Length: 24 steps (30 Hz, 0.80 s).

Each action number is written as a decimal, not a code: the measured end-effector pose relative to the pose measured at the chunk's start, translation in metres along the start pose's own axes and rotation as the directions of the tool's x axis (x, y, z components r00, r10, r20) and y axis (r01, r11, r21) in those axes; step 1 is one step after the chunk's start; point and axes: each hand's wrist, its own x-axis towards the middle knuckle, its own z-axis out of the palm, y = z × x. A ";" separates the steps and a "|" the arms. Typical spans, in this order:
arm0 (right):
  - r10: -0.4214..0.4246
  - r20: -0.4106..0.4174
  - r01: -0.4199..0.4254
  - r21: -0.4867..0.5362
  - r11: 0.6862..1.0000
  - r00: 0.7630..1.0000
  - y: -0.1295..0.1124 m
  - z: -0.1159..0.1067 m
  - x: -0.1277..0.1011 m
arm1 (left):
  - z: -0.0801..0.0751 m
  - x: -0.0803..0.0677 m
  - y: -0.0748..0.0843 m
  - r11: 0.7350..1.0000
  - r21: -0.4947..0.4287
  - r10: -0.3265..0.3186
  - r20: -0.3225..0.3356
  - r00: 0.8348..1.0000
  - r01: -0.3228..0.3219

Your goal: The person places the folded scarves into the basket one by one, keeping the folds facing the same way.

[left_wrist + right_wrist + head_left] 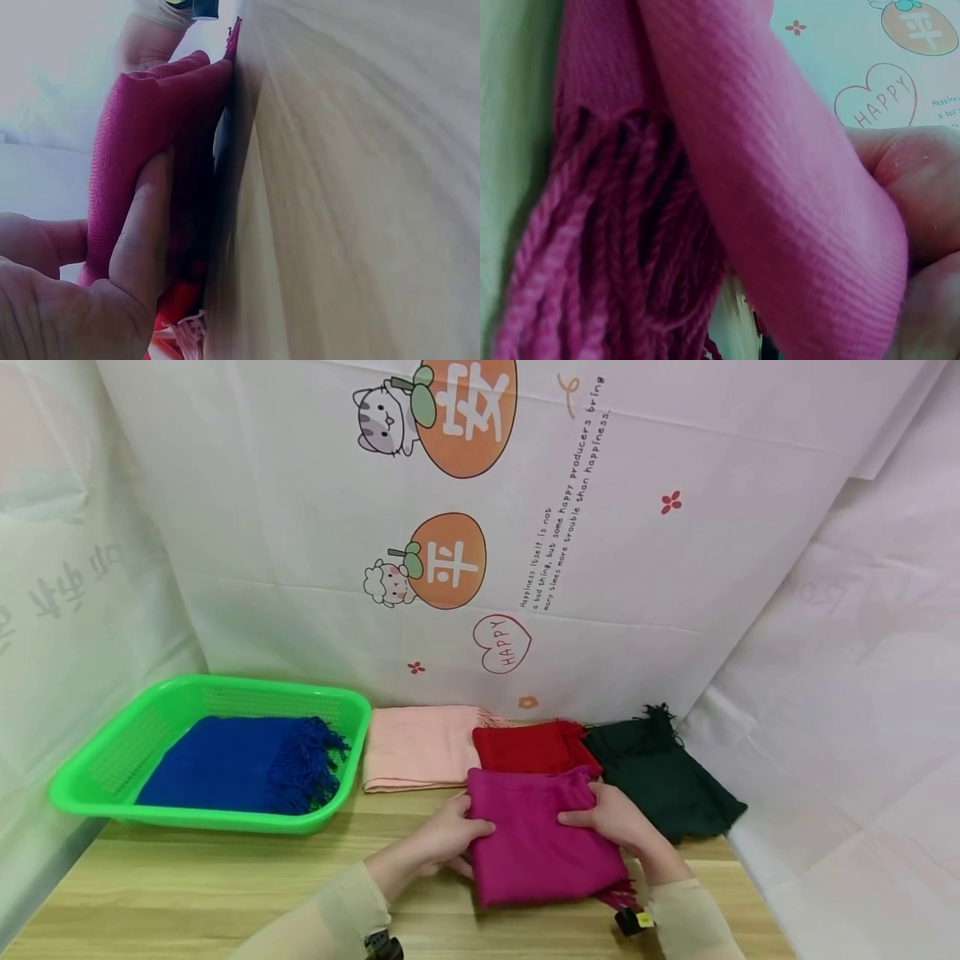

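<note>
A folded magenta scarf [543,839] with a fringe is held between both hands above the front of the table. My left hand [448,837] grips its left edge, thumb on top and fingers beneath. At the right edge my right hand [611,818] pinches it, thumb on the upper face. In the left wrist view the scarf [150,127] stands slightly off the wood, fingers under the fold. The right wrist view shows the scarf's twisted fringe [607,240] hanging below the folded layer; most of the right hand [922,202] is hidden behind cloth.
A green basket [202,822] at the left contains a folded blue scarf [217,764]. Along the back lie a pink scarf [420,747], a red scarf [525,747] and a dark green scarf [660,777]. A printed white cloth [300,527] hangs behind the wooden table [187,885].
</note>
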 end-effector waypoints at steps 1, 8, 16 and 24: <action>0.000 0.001 0.000 0.000 1.000 1.000 0.000 0.001 0.000 | -0.001 -0.001 0.000 1.000 0.003 0.000 0.003 1.000 0.000; -0.013 0.033 0.012 0.028 1.000 0.999 -0.002 0.007 0.001 | -0.010 -0.005 0.003 0.999 0.035 0.008 0.001 1.000 -0.008; -0.068 0.068 0.064 0.070 0.996 0.995 -0.004 0.011 0.003 | -0.023 -0.010 0.010 0.998 0.068 -0.003 -0.002 1.000 0.003; -0.073 0.072 0.064 0.120 0.991 0.995 -0.006 0.016 0.003 | -0.035 -0.012 0.015 0.995 0.100 -0.007 0.005 1.000 0.006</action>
